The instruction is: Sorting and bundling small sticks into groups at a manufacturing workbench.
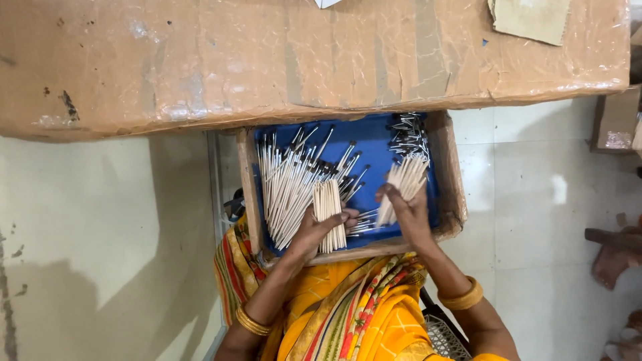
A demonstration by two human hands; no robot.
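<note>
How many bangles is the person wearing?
2. One gold bangle on the left wrist, one gold bangle on the right wrist. Both forearms run out of frame below, so more could be hidden.

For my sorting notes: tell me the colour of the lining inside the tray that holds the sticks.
Blue. The tray's lining shows best in the head view.

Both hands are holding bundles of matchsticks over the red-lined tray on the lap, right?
Not quite: the tray's lining is blue, not red, as the head view shows. The rest stands: the left hand holds one bundle of matchsticks and the right hand holds another bundle over that tray on the lap.
</note>
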